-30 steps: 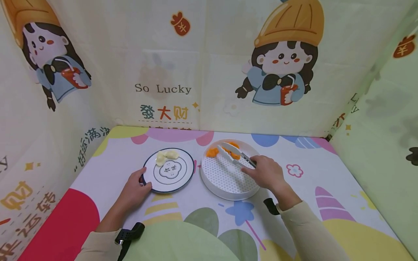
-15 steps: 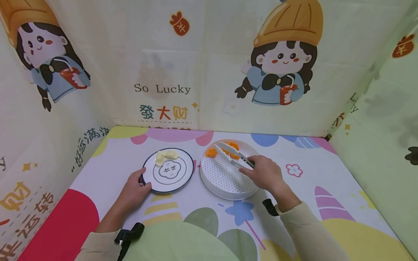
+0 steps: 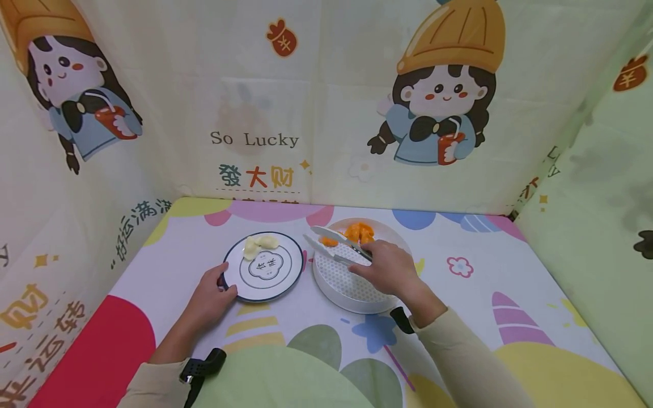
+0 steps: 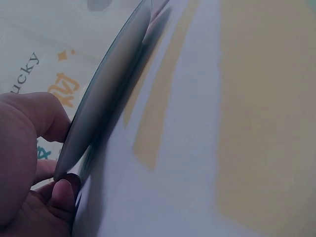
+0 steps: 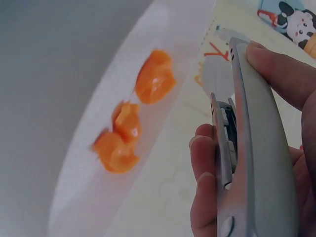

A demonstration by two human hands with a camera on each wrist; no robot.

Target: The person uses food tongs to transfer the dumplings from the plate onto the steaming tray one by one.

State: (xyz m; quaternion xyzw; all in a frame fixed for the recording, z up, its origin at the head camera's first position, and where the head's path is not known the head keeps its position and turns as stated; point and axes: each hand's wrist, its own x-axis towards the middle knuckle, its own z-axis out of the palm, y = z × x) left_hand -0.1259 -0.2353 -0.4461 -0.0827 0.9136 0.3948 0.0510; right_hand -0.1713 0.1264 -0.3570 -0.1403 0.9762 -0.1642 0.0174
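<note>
My left hand (image 3: 210, 296) grips the left rim of a white plate (image 3: 287, 276) with a dark blue edge; in the left wrist view the plate (image 4: 106, 89) appears edge-on. Several pale dumplings (image 3: 260, 243) lie near its far edge. My right hand (image 3: 390, 267) holds metal tongs (image 3: 336, 238) with pale tips. Those tips are spread apart over the left rim of a round white steamer tray (image 3: 352, 283), with nothing visible between them. Orange dumplings (image 3: 360, 231) sit at the tray's far side, partly hidden by the tongs; the right wrist view shows orange dumplings (image 5: 118, 143) close up.
A patterned tablecloth (image 3: 316, 351) covers the table, and a printed curtain (image 3: 336, 113) hangs along the back and sides. Plate and steamer tray stand side by side with a narrow gap. Each wrist wears a black strap (image 3: 204, 365).
My right hand has moved left with the tongs, whose tips went from above the orange dumplings to the tray's left rim. The left hand and plate have stayed still.
</note>
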